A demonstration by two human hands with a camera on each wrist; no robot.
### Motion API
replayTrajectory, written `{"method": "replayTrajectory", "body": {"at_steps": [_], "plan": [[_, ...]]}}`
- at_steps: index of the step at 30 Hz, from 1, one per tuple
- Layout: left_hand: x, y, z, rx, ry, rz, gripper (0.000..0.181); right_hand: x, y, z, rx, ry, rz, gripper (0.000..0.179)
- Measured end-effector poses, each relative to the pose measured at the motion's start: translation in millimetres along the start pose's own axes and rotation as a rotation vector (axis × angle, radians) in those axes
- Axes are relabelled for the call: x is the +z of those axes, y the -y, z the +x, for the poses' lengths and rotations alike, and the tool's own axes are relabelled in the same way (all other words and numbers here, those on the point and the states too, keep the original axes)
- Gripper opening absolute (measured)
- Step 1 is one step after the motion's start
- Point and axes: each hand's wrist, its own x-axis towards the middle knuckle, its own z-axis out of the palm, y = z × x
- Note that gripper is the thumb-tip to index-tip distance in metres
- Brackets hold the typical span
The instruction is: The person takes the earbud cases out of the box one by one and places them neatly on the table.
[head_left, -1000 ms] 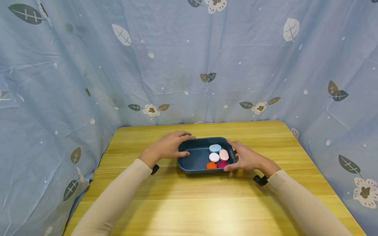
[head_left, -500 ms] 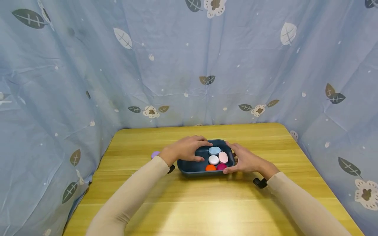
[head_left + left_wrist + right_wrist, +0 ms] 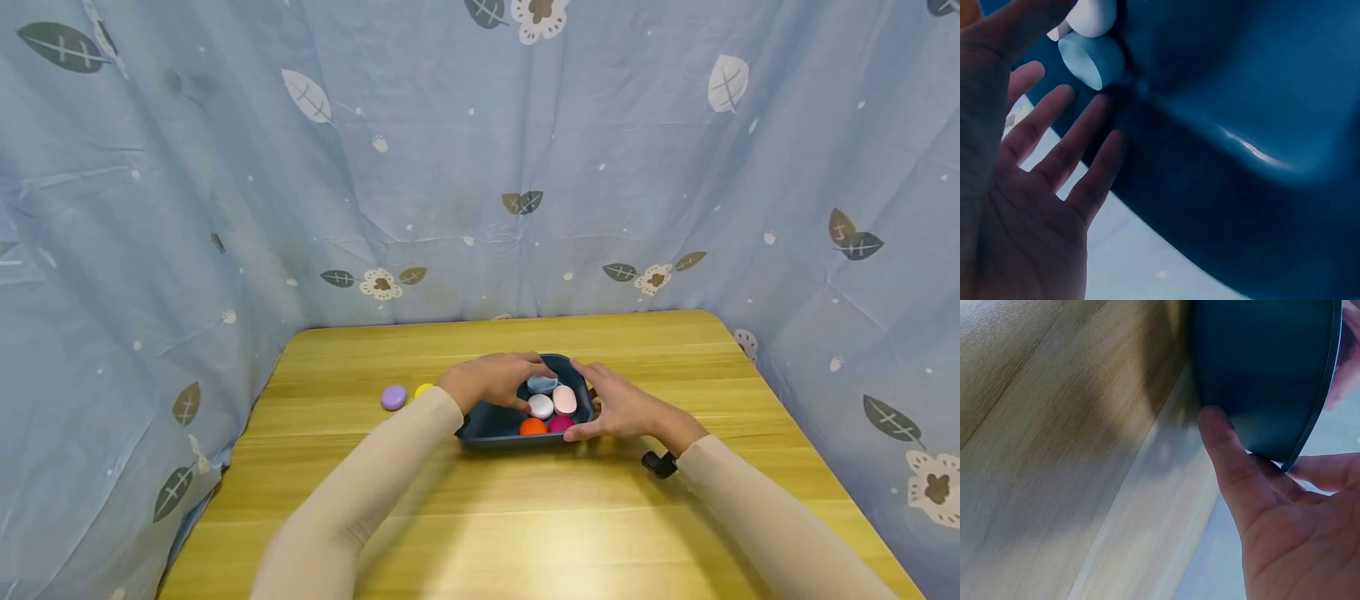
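Observation:
A dark blue oblong tray (image 3: 491, 425) sits on the table with several smooth rounded pieces at its right end. These include a white one (image 3: 541, 407), a pale pink one (image 3: 565, 400), an orange one (image 3: 533, 427) and a magenta one (image 3: 561, 423). My left hand (image 3: 498, 379) reaches over the tray, fingertips right by the light blue oval piece (image 3: 1107, 59), which looks tilted in the left wrist view; its thumb overlaps the white piece there. My right hand (image 3: 630, 410) grips the tray's right end, a finger against the outer wall (image 3: 1260, 369).
A lilac round piece (image 3: 393, 397) and a partly hidden yellow piece (image 3: 423, 389) lie on the wooden table (image 3: 525, 517), left of the tray. A blue patterned curtain (image 3: 465, 167) hangs behind and at both sides.
My left hand has moved right across the tray to the light blue piece, which now looks tilted. The lilac and yellow pieces have come into view behind it. My right hand stays on the tray.

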Motion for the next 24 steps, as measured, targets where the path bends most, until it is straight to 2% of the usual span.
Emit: {"method": "replayTrajectory", "body": {"at_steps": [4, 11, 19, 24], "plan": [[0.8, -3.2, 7.7, -0.011, 0.04, 0.011, 0.076, 0.0, 2.1, -1.1, 0.005, 0.001, 0.01, 0.137], [0.1, -3.2, 13.3, -0.008, 0.052, 0.044, 0.074, 0.8, 3.2, -0.5, 0.003, -0.003, -0.007, 0.137], [0.1, 0.8, 14.6, -0.015, 0.033, 0.053, 0.053, 0.4, 2.4, -0.3, 0.009, 0.002, -0.011, 0.137], [-0.2, 2.0, 15.6, 0.003, 0.042, 0.054, 0.04, 0.9, 0.3, 0.2, 0.015, 0.002, -0.005, 0.138]]}}
